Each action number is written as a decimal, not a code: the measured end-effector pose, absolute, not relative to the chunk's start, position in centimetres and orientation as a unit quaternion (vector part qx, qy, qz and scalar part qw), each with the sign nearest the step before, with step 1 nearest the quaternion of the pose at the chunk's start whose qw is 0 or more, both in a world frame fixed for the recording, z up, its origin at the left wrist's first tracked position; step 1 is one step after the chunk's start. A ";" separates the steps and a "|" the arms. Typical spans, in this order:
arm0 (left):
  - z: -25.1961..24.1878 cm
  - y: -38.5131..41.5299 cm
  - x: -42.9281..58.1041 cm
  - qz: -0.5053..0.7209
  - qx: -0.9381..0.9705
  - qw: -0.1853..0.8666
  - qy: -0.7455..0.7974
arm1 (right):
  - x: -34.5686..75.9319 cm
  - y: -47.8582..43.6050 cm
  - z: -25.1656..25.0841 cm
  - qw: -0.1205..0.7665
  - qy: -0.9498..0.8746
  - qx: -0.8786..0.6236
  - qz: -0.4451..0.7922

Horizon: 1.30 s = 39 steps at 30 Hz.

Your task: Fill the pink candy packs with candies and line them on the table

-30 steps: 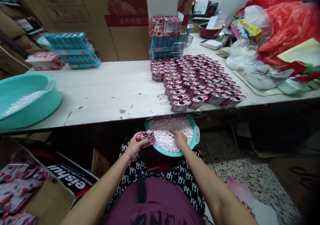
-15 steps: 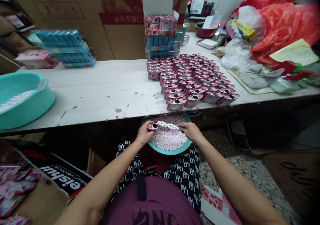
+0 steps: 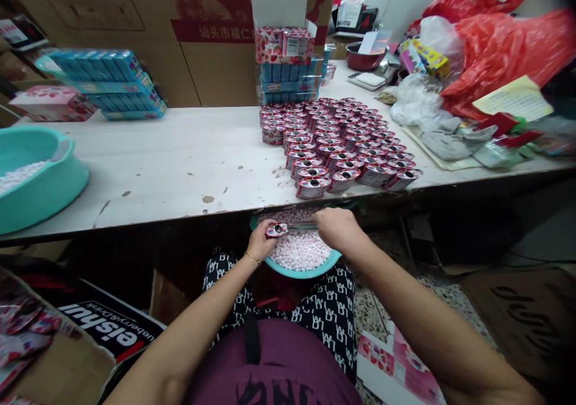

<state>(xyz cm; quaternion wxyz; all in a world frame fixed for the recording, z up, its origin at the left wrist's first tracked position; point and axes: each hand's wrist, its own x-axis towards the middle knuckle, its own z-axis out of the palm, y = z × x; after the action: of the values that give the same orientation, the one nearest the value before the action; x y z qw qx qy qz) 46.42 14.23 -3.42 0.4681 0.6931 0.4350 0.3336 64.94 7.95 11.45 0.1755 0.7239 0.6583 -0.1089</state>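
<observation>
My left hand (image 3: 262,240) is closed around a small red-and-pink oval container (image 3: 276,230) with a hole in its top. Below it sits a turquoise basin (image 3: 302,273) full of small white candies (image 3: 299,251), which look like mints. My right hand (image 3: 341,230) is wrapped round the end of a narrow scoop (image 3: 302,227). The scoop reaches across the basin, its tip at the container's opening. On the table above stand rows of similar oval containers (image 3: 344,180).
A second turquoise basin (image 3: 67,180) with white candies is on the table (image 3: 193,153) at left. Blue packs (image 3: 128,96) and a strawberry-printed box (image 3: 54,104) lie behind it. Red plastic bags (image 3: 508,51) crowd the right. An open carton (image 3: 67,363) is at lower left.
My right hand has lifted and turned over the scoop. The row of white candies it carried no longer shows on it. My left hand stays with the container, which looks slightly tilted.
</observation>
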 end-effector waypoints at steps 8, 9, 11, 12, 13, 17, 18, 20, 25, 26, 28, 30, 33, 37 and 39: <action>-4.7 14.2 46.3 0.360 0.488 0.642 0.469 | 66.4 5.3 -2.0 0.091 0.582 0.791 -0.166; -5.0 14.1 46.8 0.360 0.470 0.661 0.461 | 65.3 5.7 -3.5 0.072 0.568 0.801 -0.175; -5.3 13.8 47.9 0.362 0.434 0.693 0.446 | 63.5 6.6 -5.6 0.016 0.532 0.824 -0.197; -5.3 13.7 48.1 0.365 0.420 0.705 0.440 | 63.1 6.9 -6.2 -0.014 0.513 0.833 -0.209; -5.2 13.7 48.2 0.367 0.409 0.713 0.435 | 63.1 7.1 -6.6 -0.040 0.498 0.838 -0.220; -3.9 14.6 46.4 0.380 0.440 0.687 0.437 | 65.5 6.7 -6.6 -0.083 0.494 0.831 -0.243; -3.5 14.9 45.8 0.382 0.466 0.662 0.446 | 66.3 6.4 -6.2 -0.095 0.493 0.829 -0.247; -2.9 15.5 44.7 0.382 0.521 0.610 0.459 | 67.8 6.0 -5.1 -0.121 0.498 0.820 -0.254; -2.4 15.5 44.9 0.338 0.655 0.511 0.442 | 69.0 6.2 0.1 -0.158 0.565 0.774 -0.240; -2.5 15.3 45.3 0.323 0.678 0.488 0.444 | 68.8 6.5 1.4 -0.145 0.580 0.768 -0.230; -2.6 15.1 46.2 0.302 0.713 0.449 0.447 | 68.3 7.0 3.8 -0.090 0.604 0.765 -0.204; -2.6 14.9 46.9 0.298 0.734 0.425 0.438 | 67.4 7.6 6.0 -0.011 0.618 0.766 -0.178; -2.8 14.6 47.3 0.311 0.747 0.410 0.420 | 65.8 8.3 8.5 0.091 0.641 0.749 -0.141; -3.1 14.6 47.4 0.330 0.731 0.423 0.421 | 63.7 8.8 10.5 0.138 0.670 0.724 -0.091; -3.4 14.6 47.3 0.335 0.716 0.440 0.427 | 63.0 8.9 11.1 0.139 0.684 0.713 -0.075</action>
<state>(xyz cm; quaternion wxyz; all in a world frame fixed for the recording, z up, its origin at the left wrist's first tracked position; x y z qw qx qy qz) 47.35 14.59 -3.37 0.4395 0.7160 0.4268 0.3347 63.04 8.88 11.13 0.1394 0.7125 0.6835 -0.0750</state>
